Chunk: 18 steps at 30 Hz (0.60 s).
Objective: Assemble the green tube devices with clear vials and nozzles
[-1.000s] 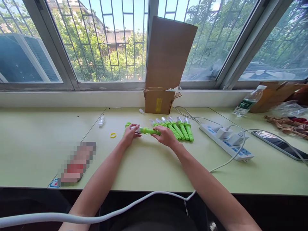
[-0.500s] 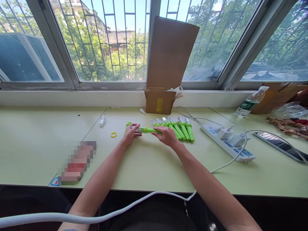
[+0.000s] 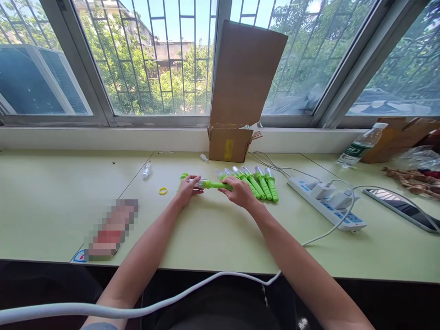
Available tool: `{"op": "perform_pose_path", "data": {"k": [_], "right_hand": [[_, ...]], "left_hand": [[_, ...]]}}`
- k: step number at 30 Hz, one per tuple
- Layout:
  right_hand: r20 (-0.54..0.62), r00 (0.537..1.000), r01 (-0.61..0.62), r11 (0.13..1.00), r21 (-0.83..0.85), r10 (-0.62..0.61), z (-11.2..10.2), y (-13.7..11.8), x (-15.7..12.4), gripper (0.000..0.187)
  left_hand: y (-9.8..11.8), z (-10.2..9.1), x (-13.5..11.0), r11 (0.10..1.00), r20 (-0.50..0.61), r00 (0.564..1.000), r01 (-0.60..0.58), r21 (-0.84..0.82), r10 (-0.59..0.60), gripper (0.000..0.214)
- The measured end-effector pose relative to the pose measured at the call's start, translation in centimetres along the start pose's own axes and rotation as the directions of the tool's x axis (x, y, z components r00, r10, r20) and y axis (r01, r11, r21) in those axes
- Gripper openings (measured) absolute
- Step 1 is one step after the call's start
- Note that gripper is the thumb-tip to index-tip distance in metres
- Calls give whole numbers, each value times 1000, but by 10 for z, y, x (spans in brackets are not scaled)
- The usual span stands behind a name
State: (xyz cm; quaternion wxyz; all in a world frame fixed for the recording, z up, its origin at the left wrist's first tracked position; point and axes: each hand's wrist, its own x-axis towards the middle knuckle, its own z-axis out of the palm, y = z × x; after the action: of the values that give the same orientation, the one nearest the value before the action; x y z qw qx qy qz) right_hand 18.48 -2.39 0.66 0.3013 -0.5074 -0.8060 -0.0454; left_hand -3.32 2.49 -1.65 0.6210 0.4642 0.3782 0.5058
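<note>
Between my hands, level above the table, is a green stick with a clear end point(image 3: 213, 184); its exact kind I cannot tell. My left hand point(image 3: 186, 189) is closed around the clear end. The fingers of my right hand point(image 3: 238, 191) grip the plain green end. Just beyond my left hand lies another green piece point(image 3: 184, 176), partly hidden by that hand. Several similar green sticks with clear tips point(image 3: 263, 185) lie in a row beside my right hand, which covers part of the nearest ones.
A yellow ring point(image 3: 162, 190) and a small clear tube point(image 3: 146, 170) lie to the left. Behind stands an open cardboard box point(image 3: 225, 144). To the right are a power strip point(image 3: 325, 205) with cables, a phone point(image 3: 400, 208) and a bottle point(image 3: 360, 145). A white cable point(image 3: 185, 293) crosses in front.
The whole view has shifted very slightly. Both hands keep their hold on the green stick, with no clear movement of it.
</note>
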Motion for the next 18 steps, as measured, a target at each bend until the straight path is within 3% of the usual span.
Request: {"op": "perform_pose_path", "data": {"k": [12,18], "right_hand": [[84,994,-63,996,-56,67,-2,-4,2,26],[130,985,-113,994,-1,112,-5,-7,1,31]], "left_hand": [[-1,-2,1,1000,31,1000,-1,29,0,44],[-1,-2,-1,999,59,998,-4,54,1,45]]}}
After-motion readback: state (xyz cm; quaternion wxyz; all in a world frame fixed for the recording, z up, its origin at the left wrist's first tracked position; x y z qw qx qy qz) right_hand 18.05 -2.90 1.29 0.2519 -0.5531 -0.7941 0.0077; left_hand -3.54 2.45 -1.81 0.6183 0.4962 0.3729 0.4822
